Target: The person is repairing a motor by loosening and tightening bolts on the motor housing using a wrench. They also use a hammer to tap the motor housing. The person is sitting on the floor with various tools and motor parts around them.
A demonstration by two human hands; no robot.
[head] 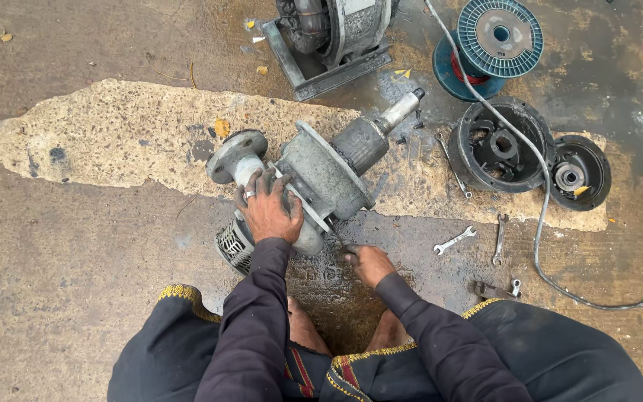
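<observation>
The person's left hand point(268, 212) lies spread, palm down, on a grey cast-metal pump body with a round flange and a protruding steel shaft point(321, 175), which rests on its side on the wet concrete floor point(76, 298) directly in front of the person's knees. The fingers press on the housing rather than close around it.

The right hand point(368, 262), nearer the body and just right of the left, is clenched around a thin dark tool point(336, 237) whose tip meets the pump's underside. Whether this is a screwdriver or a punch cannot be told.

The pump looks heavy, rigid and likely to roll. Its surface seems wet and gritty, so probably slippery. The flanged neck under the left fingers and the broad round plate beside them look like the surest places to take hold.

Beyond the right hand lie two small spanners point(455, 240). A black ribbed end cover point(501, 145) sits further off.

The pump's far side and the joint being worked are hidden.
</observation>
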